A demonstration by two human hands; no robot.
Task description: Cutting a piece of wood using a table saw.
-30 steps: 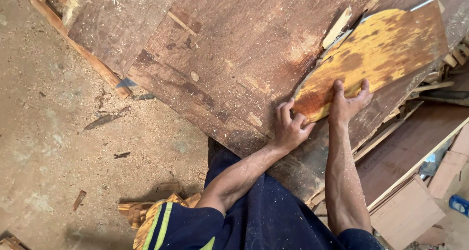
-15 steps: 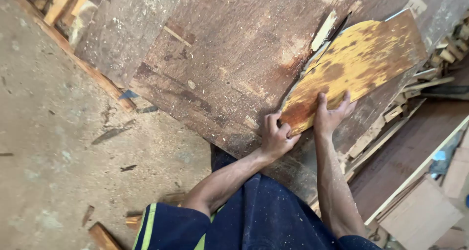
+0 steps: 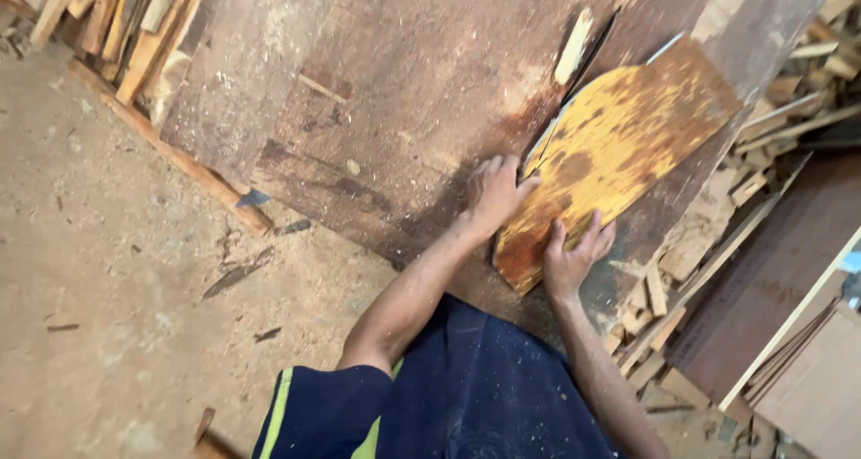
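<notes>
Here, yellow board [image 3: 619,145] lies under both hands' grip.

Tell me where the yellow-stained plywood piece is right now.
In the head view, the yellow-stained plywood piece lies right of centre on the big brown board, with the left hand and right hand at its near end.

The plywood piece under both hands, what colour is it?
Mottled yellow with brown patches: the plywood piece, seen from the head camera.

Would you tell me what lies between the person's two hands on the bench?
In the head view, the near corner of the yellow-stained plywood piece lies between the left hand and the right hand; both hands rest on its edges.
</notes>
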